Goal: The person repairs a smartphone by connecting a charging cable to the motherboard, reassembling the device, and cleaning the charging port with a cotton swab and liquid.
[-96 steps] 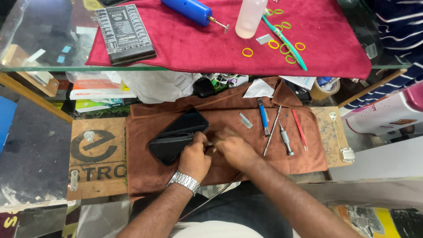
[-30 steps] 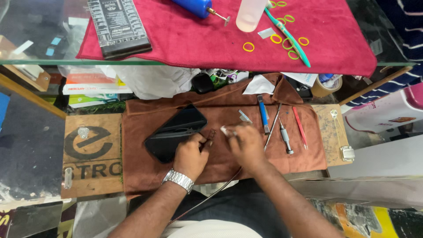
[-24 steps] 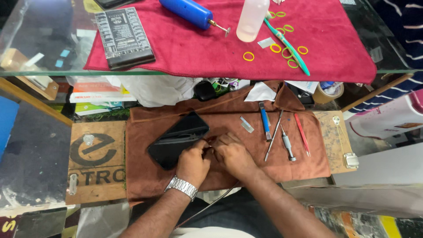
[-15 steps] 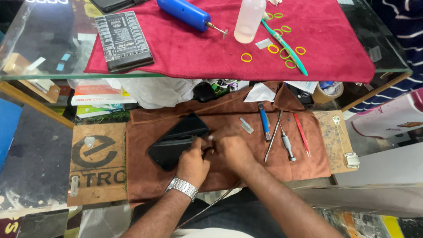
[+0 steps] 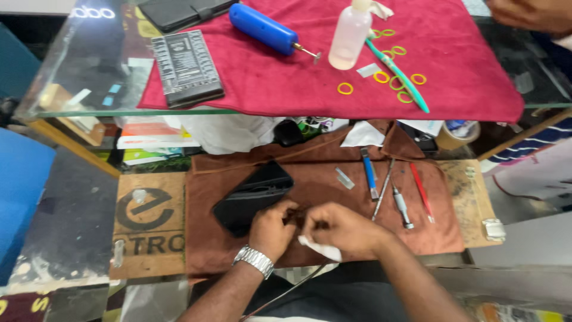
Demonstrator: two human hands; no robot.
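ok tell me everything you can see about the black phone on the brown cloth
The black phone is a flat, dark slab with rounded corners and a glossy-looking surface. It lies flat and slanted on the brown cloth, its upper right corner pointing toward the glass shelf. A thin lighter line runs along its length; whether that is a seam or a reflection is unclear. The left hand overlaps its lower right edge. The right hand is beside it, apart from the phone.

A blue tool (image 5: pixel 262 27), a clear bottle (image 5: pixel 350 37), yellow rings (image 5: pixel 381 77) and a teal toothbrush (image 5: pixel 398 74) are lying on the red towel (image 5: pixel 465 77). Screwdrivers (image 5: pixel 369 173) and a red pen (image 5: pixel 422 192) are resting on the brown cloth (image 5: pixel 441 229).
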